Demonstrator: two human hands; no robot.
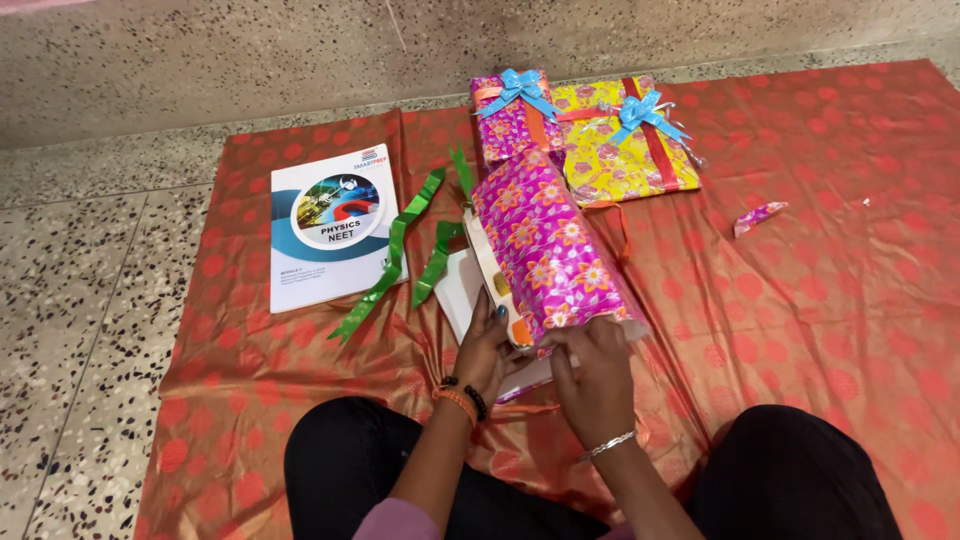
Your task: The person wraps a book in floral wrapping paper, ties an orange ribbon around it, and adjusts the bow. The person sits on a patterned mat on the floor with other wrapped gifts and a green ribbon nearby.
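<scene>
A book half covered in pink flowered wrapping paper (545, 240) stands tilted on the red dotted sheet (820, 280) in front of me. My left hand (485, 350) grips its near left edge, where the bare cover shows. My right hand (598, 375) pinches the loose paper at the near end. A white sheet (458, 290) lies under the book.
Two wrapped gifts with blue bows lie at the back, one pink (510, 115) and one yellow (625, 140). A white and blue book (330, 235) lies to the left, green ribbon strips (395, 250) beside it. A paper scrap (758, 216) lies right. Speckled floor surrounds the sheet.
</scene>
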